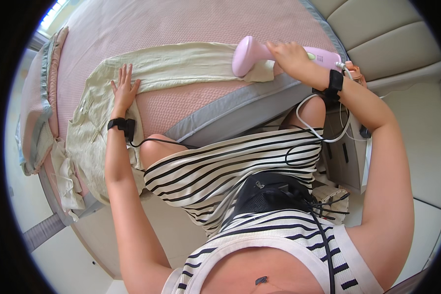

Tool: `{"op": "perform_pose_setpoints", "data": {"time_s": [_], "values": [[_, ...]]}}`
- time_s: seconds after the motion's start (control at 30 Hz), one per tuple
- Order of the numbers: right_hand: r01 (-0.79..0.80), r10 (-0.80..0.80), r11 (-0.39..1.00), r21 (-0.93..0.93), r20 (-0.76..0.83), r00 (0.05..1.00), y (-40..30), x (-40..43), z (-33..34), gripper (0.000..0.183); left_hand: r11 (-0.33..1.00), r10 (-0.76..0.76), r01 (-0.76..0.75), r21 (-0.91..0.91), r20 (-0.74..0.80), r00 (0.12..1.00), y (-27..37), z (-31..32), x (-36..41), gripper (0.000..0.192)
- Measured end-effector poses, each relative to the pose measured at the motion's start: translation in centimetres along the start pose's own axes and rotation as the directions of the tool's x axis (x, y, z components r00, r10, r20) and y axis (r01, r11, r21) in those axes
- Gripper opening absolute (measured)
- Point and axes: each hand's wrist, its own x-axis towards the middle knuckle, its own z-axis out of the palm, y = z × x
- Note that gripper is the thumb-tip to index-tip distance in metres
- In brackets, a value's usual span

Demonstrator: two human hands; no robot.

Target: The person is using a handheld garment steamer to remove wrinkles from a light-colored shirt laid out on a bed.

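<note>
A pale cream-green garment point(95, 147) lies on the bed, one long sleeve point(183, 64) stretched out to the right. My left hand point(124, 92) rests flat on it near the shoulder end of that sleeve, fingers spread. In my right hand point(288, 57) is a pink handheld garment steamer point(247, 57), gripped around its neck. Its broad head sits on or just over the cuff end of the sleeve; contact cannot be told. A white cord point(301, 114) loops down from the base of its handle.
A pink quilted bedspread point(205, 27) with a grey-blue border covers the bed, beside a padded headboard point(386, 40). Folded bedding point(40, 121) and a white cloth point(66, 180) lie at the left. A bedside cabinet point(343, 150) stands at the right, with an orange-topped bottle point(356, 71) near the steamer's base.
</note>
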Motion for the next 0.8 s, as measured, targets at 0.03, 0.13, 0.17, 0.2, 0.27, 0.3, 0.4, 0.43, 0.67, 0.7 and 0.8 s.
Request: {"op": "perform_pose_setpoints", "data": {"time_s": [0.03,0.13,0.17,0.2,0.27,0.3,0.4,0.43,0.67,0.7,0.8], "values": [[-0.008,0.008,1.000,-0.006,0.036,0.999,-0.1,0.2,-0.3,0.026,0.996,0.086,-0.086,-0.003,-0.036,0.996,0.3,-0.6,0.1,0.057],[0.008,-0.007,1.000,-0.002,0.059,0.998,-0.3,0.2,-1.1,0.029,0.932,0.299,-0.294,-0.210,-0.007,0.954,0.8,-1.9,1.1,0.055],[0.029,-0.029,1.000,0.007,0.045,0.999,-0.5,0.1,-1.2,0.031,0.933,0.296,-0.291,-0.210,-0.006,0.955,1.2,-1.8,1.2,0.055],[0.030,-0.030,1.000,0.006,0.045,0.999,-0.7,0.0,-1.3,0.031,0.958,0.234,-0.228,-0.171,0.015,0.972,1.5,-1.3,1.3,0.055],[0.043,-0.045,0.998,0.041,0.048,0.998,-1.0,-0.2,-1.5,0.032,0.989,0.116,-0.108,-0.096,0.083,0.990,1.8,-0.7,0.9,0.057],[0.042,-0.044,0.998,0.040,0.050,0.998,-0.9,-0.3,-1.4,0.032,0.989,0.117,-0.109,-0.098,0.084,0.990,1.8,-0.3,0.7,0.057],[0.055,-0.055,0.998,0.042,0.008,0.998,-0.9,-0.7,-1.1,0.033,0.997,0.065,-0.069,0.021,0.153,0.986,1.6,0.5,0.0,0.058],[0.036,-0.038,0.999,0.031,0.037,0.999,-0.9,-0.8,-1.3,0.035,0.997,0.063,-0.069,0.032,0.142,0.988,1.5,0.6,-0.1,0.058],[0.029,-0.024,0.997,-0.071,0.072,0.997,0.2,-2.6,-0.9,0.033,0.997,0.059,-0.064,0.053,0.086,0.995,1.0,1.3,-0.5,0.060],[0.028,-0.023,0.997,-0.071,0.071,0.997,0.1,-2.6,-0.7,0.033,0.996,0.060,-0.065,0.054,0.085,0.995,0.9,1.2,-0.4,0.060],[-0.002,0.010,0.994,-0.110,0.075,0.997,0.0,-2.6,-0.4,0.030,0.996,0.047,-0.056,0.077,0.114,0.992,1.0,0.9,-0.1,0.060]]}}
